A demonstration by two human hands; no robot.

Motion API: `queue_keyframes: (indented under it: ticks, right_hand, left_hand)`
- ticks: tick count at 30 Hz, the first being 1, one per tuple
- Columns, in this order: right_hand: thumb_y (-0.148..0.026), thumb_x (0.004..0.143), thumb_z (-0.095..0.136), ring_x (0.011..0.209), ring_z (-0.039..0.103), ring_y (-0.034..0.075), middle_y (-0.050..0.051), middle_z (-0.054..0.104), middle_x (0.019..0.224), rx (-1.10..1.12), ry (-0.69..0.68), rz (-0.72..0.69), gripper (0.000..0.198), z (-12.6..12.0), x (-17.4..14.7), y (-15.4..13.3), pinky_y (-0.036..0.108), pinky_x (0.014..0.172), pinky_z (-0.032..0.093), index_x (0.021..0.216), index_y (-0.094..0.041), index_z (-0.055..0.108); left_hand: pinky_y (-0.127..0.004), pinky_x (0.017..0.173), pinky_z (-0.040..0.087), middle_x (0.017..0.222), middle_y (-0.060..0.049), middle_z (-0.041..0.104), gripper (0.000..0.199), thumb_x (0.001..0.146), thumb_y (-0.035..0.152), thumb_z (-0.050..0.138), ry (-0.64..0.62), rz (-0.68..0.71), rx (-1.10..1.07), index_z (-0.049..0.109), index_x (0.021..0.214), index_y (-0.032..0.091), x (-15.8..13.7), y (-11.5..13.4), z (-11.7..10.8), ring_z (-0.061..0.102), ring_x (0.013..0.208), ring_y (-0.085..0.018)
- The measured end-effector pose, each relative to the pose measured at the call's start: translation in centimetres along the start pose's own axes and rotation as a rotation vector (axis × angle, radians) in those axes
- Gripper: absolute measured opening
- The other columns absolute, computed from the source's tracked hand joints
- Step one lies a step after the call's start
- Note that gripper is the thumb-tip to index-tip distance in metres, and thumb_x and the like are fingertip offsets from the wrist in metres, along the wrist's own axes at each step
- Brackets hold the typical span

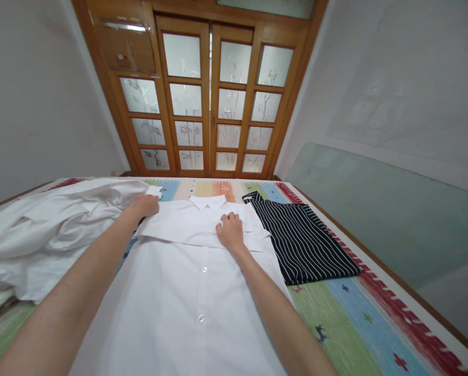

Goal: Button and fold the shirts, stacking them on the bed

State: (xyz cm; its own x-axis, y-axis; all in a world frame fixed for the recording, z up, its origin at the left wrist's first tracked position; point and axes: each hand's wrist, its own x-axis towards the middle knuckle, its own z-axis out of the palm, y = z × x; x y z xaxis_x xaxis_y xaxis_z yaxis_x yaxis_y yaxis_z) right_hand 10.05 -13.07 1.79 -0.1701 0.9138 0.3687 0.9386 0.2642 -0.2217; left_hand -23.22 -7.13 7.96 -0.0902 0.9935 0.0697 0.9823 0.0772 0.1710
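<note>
A white button-up shirt (171, 292) lies front up, its collar (208, 202) at the far end and its lower part running toward me. A sleeve (179, 224) is folded flat across the chest. My left hand (148, 205) is closed at the shirt's left shoulder edge, its fingertips partly hidden. My right hand (230, 230) rests on the folded layer right of the middle, fingers bent and slightly apart, pressing the cloth. To the right, black trousers with white stripes (300, 235) lie folded, touching the shirt's side.
Crumpled white fabric (61, 224) lies on the left, beneath and beside my left forearm. Everything lies on a colourful patterned cover (335, 313). A pale green panel (394, 209) borders the right side. Wooden doors with glass panes (210, 104) stand beyond the far edge.
</note>
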Motion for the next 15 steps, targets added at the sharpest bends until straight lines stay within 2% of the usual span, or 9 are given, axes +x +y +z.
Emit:
queue_keyframes:
  ticks: [3,8,12,15]
  right_hand:
    - [-0.025,0.091,0.049,0.105,0.046,0.028,0.015,0.057,0.11,0.011,0.003,0.001,0.024,0.1,0.0,0.0,0.039,0.088,0.04,0.106,-0.015,0.064]
    - [-0.025,0.09,0.049,0.105,0.046,0.028,0.015,0.058,0.111,0.008,0.003,-0.001,0.024,0.2,0.0,0.1,0.039,0.087,0.04,0.106,-0.014,0.064]
    - [-0.026,0.091,0.05,0.104,0.047,0.028,0.015,0.058,0.111,0.003,0.008,-0.002,0.025,0.3,0.0,0.2,0.039,0.086,0.04,0.107,-0.015,0.065]
    - [-0.025,0.091,0.05,0.104,0.047,0.028,0.015,0.058,0.11,-0.001,0.007,0.0,0.024,0.3,0.0,0.3,0.038,0.085,0.04,0.107,-0.015,0.065]
  left_hand:
    - [-0.042,0.089,0.049,0.101,-0.02,0.071,0.027,0.066,0.022,0.062,-0.01,-0.053,0.046,0.067,0.091,0.014,-0.1,-0.6,0.0,0.065,0.103,-0.037]
    - [-0.034,0.094,0.046,0.113,-0.018,0.069,0.05,0.069,0.015,0.06,0.058,-0.084,0.05,0.059,0.119,0.014,-1.2,-0.7,-0.6,0.063,0.112,-0.032]
    - [-0.032,0.096,0.044,0.109,-0.015,0.07,0.046,0.074,0.012,0.051,0.163,-0.066,0.024,0.059,0.119,0.013,-3.7,0.3,-1.2,0.063,0.11,-0.028]
    - [-0.036,0.094,0.046,0.103,-0.015,0.071,0.041,0.078,0.015,0.046,0.257,-0.121,0.043,0.06,0.117,0.011,-7.0,1.0,-1.3,0.064,0.105,-0.03]
